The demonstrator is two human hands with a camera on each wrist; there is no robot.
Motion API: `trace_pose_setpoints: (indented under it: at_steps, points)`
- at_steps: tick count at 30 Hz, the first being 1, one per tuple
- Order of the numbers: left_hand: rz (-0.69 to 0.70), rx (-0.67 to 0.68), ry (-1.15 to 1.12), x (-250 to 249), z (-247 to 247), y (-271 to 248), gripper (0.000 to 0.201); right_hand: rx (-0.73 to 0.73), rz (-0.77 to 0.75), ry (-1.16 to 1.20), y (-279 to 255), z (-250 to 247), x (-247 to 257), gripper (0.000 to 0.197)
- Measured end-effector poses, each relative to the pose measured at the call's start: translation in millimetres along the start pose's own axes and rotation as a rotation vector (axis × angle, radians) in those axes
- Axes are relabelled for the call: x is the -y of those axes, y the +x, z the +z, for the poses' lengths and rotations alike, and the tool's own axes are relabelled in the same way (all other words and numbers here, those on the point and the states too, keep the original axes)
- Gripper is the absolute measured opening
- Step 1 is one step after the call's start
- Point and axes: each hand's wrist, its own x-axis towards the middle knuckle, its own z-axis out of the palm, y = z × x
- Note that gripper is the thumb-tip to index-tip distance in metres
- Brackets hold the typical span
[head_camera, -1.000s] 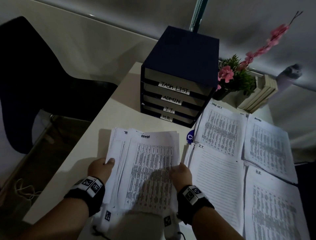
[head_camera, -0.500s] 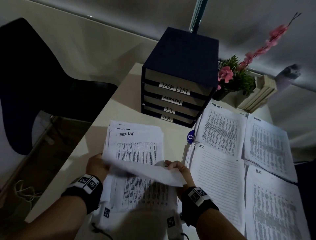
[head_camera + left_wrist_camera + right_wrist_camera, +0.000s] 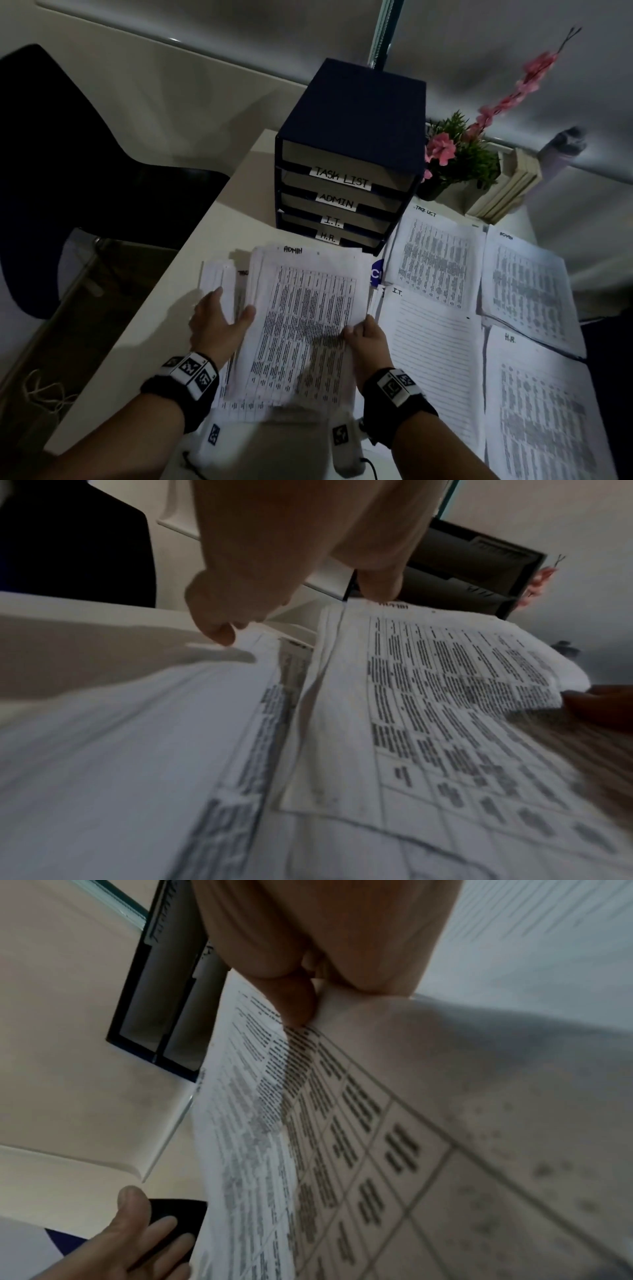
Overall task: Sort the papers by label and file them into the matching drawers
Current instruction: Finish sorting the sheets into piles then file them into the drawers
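A dark blue drawer unit [image 3: 342,192] stands at the back of the desk, its shut drawers labelled TASK LIST, ADMIN, I.T. and H.R. In front of me lies an unsorted paper stack [image 3: 219,274] [image 3: 137,737]. My right hand [image 3: 356,329] [image 3: 301,1010] pinches the right edge of the sheets headed ADMIN [image 3: 305,308] [image 3: 445,683] [image 3: 342,1123], raised a little off the stack. My left hand [image 3: 230,310] [image 3: 274,593] [image 3: 143,1240] is spread, fingers on the lower stack, thumb at the ADMIN sheets' left edge. Sorted piles lie to the right: TASK LIST [image 3: 435,260], ADMIN [image 3: 527,281], I.T. [image 3: 431,359], H.R. [image 3: 541,411].
A potted plant with pink flowers [image 3: 455,161] and leaning books [image 3: 510,192] stand right of the drawers. A black chair [image 3: 85,171] sits beyond the white desk's [image 3: 219,219] left edge, with a cable [image 3: 41,394] on the floor.
Half a second ago my right hand was turning a sheet over a page headed TASK LIST. Now ADMIN sheets lie on top, held farther up the desk, and my left hand has spread.
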Motion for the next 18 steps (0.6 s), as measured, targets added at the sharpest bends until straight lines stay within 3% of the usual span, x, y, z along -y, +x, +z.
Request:
trace_pose_setpoints:
  at_steps: [4,9,11,15,18]
  points:
    - [-0.007,0.193,-0.315,-29.9,11.5,-12.0,0.076,0.024,-0.049,0.031,4.7,-15.7,5.9,0.016]
    - [0.241,0.202,-0.268,-69.0,26.0,-31.8,0.038,0.021,-0.069,0.077,-0.3,-44.4,24.4,0.015]
    - [0.291,0.143,-0.295,-85.4,34.1,-37.9,0.032,0.002,-0.06,0.069,-0.8,-56.5,27.2,0.021]
    - [0.352,-0.069,-0.479,-116.8,48.1,-44.7,0.026,0.006,-0.009,0.132,-5.6,-85.1,23.5,0.013]
    - [0.377,-0.052,-0.556,-137.6,65.8,-50.0,0.029,0.007,0.019,0.278,-11.9,-107.4,16.3,0.011]
